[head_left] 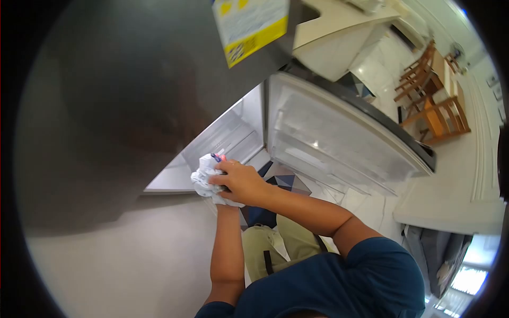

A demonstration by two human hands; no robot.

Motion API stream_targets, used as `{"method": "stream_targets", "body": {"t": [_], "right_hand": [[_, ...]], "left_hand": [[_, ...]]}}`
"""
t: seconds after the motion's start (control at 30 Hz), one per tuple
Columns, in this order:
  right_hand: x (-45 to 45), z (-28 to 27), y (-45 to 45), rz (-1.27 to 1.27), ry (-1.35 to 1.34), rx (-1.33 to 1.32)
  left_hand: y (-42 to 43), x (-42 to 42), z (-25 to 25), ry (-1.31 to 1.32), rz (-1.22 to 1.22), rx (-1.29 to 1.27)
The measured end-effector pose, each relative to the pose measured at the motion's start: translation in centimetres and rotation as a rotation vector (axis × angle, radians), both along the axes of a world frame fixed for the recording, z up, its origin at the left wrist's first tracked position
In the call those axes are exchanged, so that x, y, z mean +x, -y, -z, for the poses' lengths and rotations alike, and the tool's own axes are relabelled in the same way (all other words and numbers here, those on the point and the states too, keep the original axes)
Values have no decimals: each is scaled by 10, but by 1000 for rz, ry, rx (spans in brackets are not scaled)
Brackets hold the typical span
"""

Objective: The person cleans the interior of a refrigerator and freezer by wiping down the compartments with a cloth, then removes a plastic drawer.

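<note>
In front of me, at the open refrigerator compartment, is a crumpled white bundle that looks like a plastic bag, with a small red and blue patch on top. My right hand is closed on its right side, fingers curled over it. From below, my left wrist reaches up to the bundle, which hides the left hand and its fingers.
The refrigerator door with clear shelves stands open at right. Above left is a dark panel bearing a yellow-and-white label. Beneath lies a geometric-patterned mat. Wooden chairs stand farther off.
</note>
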State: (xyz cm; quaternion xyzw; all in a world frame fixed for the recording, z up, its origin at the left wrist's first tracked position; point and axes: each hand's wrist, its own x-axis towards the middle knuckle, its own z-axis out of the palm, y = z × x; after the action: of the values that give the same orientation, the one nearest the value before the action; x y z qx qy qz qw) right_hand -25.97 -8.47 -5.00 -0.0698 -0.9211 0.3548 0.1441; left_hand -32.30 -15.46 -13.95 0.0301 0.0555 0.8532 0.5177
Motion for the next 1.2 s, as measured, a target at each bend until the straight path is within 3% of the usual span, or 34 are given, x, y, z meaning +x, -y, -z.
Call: {"method": "stream_targets", "body": {"t": [0.2,0.23,0.37,0.47,0.57,0.6,0.67,0.7,0.83,1.0,1.07,1.1,1.17,1.2], "right_hand": [[31,-137,12,205,102,72],[87,-187,-42,239,61,6],[112,-260,-102,380,35,147],[107,-285,-173,393,-50,142],[82,-295,-251,455,-43,202],[68,-299,-278,474,-24,230],[34,-298,-333,476,-7,244],[12,-283,-360,464,-61,233],[-69,-235,-459,455,-156,296],[-112,-172,-547,525,148,114],[-126,-125,-568,650,-443,-1245],[-124,-128,-564,643,-435,-1251],[-118,-123,-552,678,-748,-1908],[-126,-119,-550,711,-759,-1916]], "left_hand": [[1,24,-100,60,133,47],[-46,69,-149,4,144,11],[-145,75,-206,25,238,290],[-216,72,-247,-70,207,72],[-287,51,-268,-50,134,-79],[-309,38,-272,-2,129,-17],[-351,22,-257,90,-88,-259],[-373,8,-236,164,-193,-365],[-407,-9,-239,173,-294,-461],[-429,-18,-218,-28,-331,-511],[-432,-19,-205,-35,-344,-546],[-436,-22,-201,-41,-348,-571],[-443,-28,-194,-62,-381,-592],[-447,-32,-191,-84,-405,-606]]}}
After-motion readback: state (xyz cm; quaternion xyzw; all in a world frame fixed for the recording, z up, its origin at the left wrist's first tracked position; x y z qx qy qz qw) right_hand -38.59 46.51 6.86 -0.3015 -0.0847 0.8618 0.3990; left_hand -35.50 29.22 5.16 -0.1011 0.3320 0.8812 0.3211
